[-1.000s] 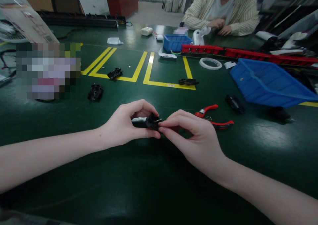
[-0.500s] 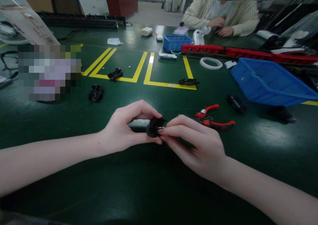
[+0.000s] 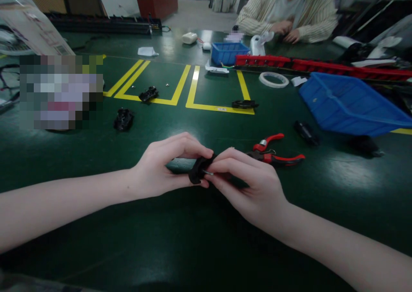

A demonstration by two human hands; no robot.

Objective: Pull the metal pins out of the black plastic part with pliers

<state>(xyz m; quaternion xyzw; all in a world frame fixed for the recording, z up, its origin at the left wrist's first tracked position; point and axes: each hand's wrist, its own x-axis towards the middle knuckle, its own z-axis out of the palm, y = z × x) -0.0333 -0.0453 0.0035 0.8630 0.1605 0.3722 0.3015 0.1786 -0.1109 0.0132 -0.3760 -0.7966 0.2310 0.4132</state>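
Observation:
A small black plastic part sits between my two hands, just above the dark green table. My left hand pinches it from the left with thumb and curled fingers. My right hand closes on its right side, fingertips pinching a thin metal pin that sticks out of the part. Both hands meet at the middle of the view. How the pin sits in the part is hidden by my fingers.
Red-handled pliers lie just right of my hands. Black parts are scattered on the table. A blue bin stands at right, a small blue bin and tape ring farther back. Another person sits across.
The black part has turned between my fingers and my right fingertips have closed further over it. Both hands stay in about the same place.

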